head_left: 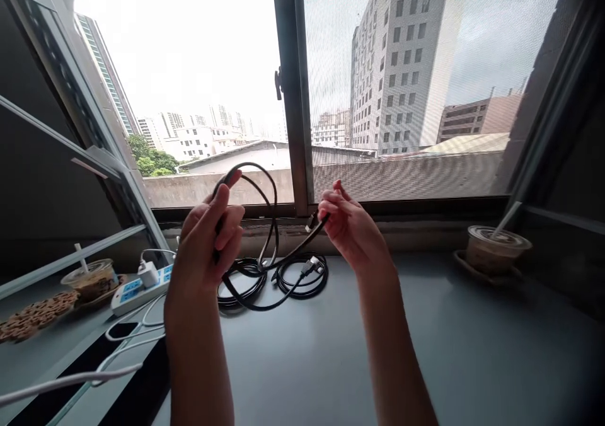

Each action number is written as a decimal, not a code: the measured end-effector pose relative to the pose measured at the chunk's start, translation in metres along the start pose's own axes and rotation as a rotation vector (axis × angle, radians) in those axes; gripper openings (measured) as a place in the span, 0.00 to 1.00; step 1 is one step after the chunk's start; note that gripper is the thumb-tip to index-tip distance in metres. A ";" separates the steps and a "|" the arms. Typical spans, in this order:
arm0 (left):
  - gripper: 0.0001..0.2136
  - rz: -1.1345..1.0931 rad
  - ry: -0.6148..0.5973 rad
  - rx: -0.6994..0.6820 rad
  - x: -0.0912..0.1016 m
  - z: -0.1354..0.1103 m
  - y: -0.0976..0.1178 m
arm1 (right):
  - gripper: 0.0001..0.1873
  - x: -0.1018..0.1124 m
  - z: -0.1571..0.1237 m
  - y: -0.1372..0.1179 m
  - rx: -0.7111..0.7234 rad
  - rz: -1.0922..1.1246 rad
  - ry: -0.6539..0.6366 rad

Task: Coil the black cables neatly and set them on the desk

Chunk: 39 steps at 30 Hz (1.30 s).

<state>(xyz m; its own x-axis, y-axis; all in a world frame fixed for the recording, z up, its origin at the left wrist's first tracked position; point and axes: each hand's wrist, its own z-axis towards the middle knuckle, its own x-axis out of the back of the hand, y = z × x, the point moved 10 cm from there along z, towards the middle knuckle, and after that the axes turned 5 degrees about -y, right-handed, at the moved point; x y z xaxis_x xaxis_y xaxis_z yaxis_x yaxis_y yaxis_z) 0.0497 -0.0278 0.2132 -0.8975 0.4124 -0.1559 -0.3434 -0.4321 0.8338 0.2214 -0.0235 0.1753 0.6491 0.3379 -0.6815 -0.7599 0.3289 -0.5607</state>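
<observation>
My left hand is closed round a black cable, and a loop of it stands up above the thumb. A stretch of the cable runs rightwards from the loop to my right hand. There the fingers pinch it, close to a dark plug with a light tip. Another length hangs below my left hand and curves to a connector over the table. Beneath lie two coiled black cables, the left coil partly hidden by my hand and the right coil beside it.
A white power strip with a plugged-in adapter and white cords is at left. Cups with straws stand on both sides, the left cup and the right cup. Behind the grey table is a window.
</observation>
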 end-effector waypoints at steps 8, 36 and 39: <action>0.12 0.144 0.394 -0.317 0.065 0.000 0.019 | 0.04 0.036 -0.022 -0.067 0.132 -0.433 0.036; 0.09 0.352 -0.071 0.008 -0.020 -0.002 -0.015 | 0.18 -0.072 -0.049 0.007 0.209 -1.620 -0.158; 0.09 0.336 -0.103 -0.009 -0.018 -0.003 -0.012 | 0.11 -0.079 -0.047 0.010 0.260 -1.654 -0.178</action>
<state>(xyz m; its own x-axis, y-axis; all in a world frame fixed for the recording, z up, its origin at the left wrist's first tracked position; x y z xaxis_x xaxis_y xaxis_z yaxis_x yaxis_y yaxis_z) 0.0695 -0.0324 0.2043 -0.9283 0.3248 0.1809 -0.0366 -0.5641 0.8249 0.1612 -0.0886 0.2016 0.6975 -0.4120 0.5862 0.7072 0.5279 -0.4704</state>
